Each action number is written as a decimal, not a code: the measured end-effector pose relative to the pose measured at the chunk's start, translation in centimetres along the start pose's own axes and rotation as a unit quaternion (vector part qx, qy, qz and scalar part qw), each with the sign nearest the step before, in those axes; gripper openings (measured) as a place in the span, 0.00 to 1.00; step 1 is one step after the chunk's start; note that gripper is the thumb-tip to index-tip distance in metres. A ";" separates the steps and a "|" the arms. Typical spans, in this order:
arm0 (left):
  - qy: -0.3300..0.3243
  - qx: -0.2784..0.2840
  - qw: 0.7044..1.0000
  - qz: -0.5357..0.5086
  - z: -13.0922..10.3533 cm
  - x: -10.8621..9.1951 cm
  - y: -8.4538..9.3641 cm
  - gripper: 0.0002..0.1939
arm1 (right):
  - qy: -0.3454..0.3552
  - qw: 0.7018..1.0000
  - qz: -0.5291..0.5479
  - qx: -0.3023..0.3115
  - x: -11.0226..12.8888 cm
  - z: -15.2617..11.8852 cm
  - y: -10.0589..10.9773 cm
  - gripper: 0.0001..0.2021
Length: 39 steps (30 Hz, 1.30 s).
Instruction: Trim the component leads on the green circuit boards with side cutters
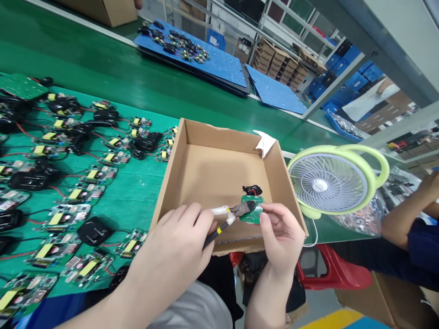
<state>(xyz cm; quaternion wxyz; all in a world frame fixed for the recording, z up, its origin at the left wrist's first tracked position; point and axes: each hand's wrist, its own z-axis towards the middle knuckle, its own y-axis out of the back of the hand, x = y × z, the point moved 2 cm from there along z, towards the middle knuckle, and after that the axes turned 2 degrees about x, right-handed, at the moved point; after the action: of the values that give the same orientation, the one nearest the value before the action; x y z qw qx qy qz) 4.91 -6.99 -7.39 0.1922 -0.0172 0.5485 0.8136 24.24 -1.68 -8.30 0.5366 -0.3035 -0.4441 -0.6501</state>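
Observation:
My left hand (183,233) is wrapped round diagonal cutters (240,209) with one white handle and one black-and-yellow handle. Their jaws lie over a small green circuit board (252,217), at its upper part. My right hand (283,230) pinches the board's right edge between thumb and finger. A black part (252,189) sits just beyond the board. All of this is above the near side of a shallow cardboard box (219,130), whose far corner holds a piece of white paper (265,142).
Many circuit boards (78,194) with black plug parts (94,231) cover the green mat at left. Blue sheets (222,64) carrying more boards lie beyond. A green fan (320,183) stands right of the box. At far right are another person's arm (408,205) and a red stool (338,274).

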 end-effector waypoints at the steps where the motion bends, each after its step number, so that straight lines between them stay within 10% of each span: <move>1: -0.001 0.000 1.000 -0.001 0.0 0.0 0.0 0.07 | 0.003 1.000 -0.002 -0.001 0.0 0.0 0.0 0.06; 39: 0.024 -0.001 1.000 0.019 -0.3 0.1 -0.3 0.04 | 0.017 0.999 -0.026 -0.009 0.0 -0.1 -0.1 0.07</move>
<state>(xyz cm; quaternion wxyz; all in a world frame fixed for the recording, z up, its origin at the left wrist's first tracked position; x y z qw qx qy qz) 4.85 -7.19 -7.77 0.1632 -0.0265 0.5525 0.8170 24.18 -1.77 -8.40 0.5237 -0.2857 -0.4367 -0.6734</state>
